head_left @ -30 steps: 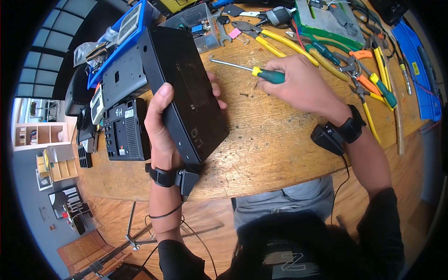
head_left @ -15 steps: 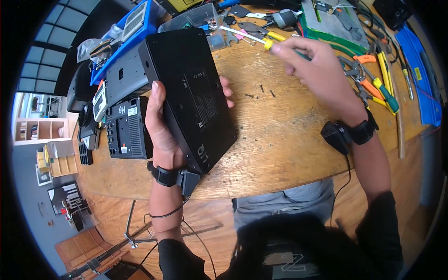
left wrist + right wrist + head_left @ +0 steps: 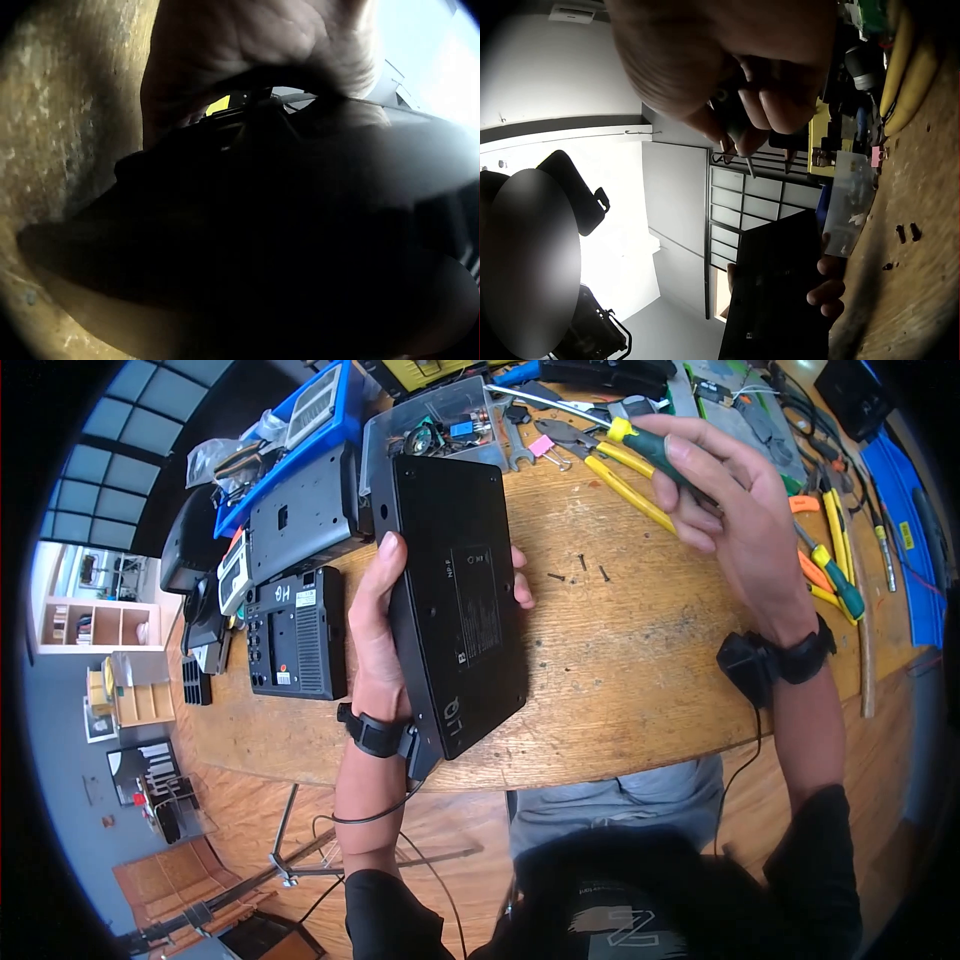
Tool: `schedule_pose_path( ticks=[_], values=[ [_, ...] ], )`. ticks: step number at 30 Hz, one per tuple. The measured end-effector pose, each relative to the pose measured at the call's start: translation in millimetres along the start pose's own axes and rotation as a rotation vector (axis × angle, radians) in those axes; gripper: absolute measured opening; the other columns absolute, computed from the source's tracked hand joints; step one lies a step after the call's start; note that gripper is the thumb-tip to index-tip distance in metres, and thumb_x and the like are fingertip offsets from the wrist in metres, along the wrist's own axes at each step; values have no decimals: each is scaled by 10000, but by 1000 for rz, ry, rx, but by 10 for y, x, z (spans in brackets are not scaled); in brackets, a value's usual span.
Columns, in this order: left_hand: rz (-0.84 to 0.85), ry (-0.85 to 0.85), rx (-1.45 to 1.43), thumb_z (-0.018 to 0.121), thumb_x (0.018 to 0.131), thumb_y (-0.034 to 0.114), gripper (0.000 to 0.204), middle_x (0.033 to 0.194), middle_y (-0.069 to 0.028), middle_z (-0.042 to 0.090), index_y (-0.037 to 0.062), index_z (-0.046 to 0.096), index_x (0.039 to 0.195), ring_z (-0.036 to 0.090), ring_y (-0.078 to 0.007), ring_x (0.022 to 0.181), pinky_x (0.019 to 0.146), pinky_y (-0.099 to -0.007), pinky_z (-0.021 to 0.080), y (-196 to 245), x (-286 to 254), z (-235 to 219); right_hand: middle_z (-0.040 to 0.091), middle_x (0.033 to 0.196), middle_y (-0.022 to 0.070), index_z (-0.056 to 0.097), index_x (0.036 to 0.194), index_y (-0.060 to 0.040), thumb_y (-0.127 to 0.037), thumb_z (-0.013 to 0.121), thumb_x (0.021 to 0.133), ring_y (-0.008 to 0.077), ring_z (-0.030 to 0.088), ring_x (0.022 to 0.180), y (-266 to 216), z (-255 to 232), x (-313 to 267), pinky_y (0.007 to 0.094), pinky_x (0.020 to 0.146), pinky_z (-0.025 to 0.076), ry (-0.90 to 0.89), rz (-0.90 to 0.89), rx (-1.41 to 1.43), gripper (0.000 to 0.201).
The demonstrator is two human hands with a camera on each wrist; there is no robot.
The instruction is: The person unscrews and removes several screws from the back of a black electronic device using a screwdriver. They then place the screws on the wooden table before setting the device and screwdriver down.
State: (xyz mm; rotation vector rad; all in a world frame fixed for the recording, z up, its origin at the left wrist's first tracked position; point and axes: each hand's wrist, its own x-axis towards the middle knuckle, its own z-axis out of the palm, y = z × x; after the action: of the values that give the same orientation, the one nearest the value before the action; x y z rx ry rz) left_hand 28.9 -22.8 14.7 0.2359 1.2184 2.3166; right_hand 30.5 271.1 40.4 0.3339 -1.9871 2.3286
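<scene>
My left hand (image 3: 374, 635) grips a flat black metal box (image 3: 460, 600), thumb along its near side and fingertips round the far edge. The box stands tilted above the table, its broad face with white lettering and a printed label toward me. In the left wrist view the dark box (image 3: 225, 247) fills most of the frame below the palm. My right hand (image 3: 745, 520) holds a screwdriver (image 3: 655, 450) by its green and yellow handle, the shaft pointing left and away. Below and between the hands, several small dark screws (image 3: 582, 568) lie on the wooden table (image 3: 620, 660).
Left of the box are a second black device (image 3: 295, 635), a grey metal housing (image 3: 310, 510) and a blue bin (image 3: 235, 515). A clear parts box (image 3: 380, 445) stands behind. Yellow-handled pliers (image 3: 630, 490) and a pink binder clip (image 3: 541, 445) lie at the back; more tools lie right.
My right hand has moved up and to the right with the screwdriver, uncovering the screws. The black box has turned so its labelled face shows more fully. The head view has shifted slightly.
</scene>
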Motion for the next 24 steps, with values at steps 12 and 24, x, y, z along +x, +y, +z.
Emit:
schedule_pose_path(
  ticks=[12,24],
  values=[
    [75,-133,-63,600,918,575,898,1366,-284,605,-93,426,1492,673,-384,1134,982,-532,559,29,-7,-43,672,830,20,699,1222,-26,-185,692,1016,-25,391,527,101,11,25,165,464,274,11,26,18,260],
    [-89,83,36,389,1009,665,861,1214,-280,646,-82,472,1429,701,-364,975,815,-490,613,68,17,-27,685,818,10,744,1202,-45,-231,727,993,-11,414,561,67,37,-19,172,483,286,-14,17,-98,280]
  ],
)
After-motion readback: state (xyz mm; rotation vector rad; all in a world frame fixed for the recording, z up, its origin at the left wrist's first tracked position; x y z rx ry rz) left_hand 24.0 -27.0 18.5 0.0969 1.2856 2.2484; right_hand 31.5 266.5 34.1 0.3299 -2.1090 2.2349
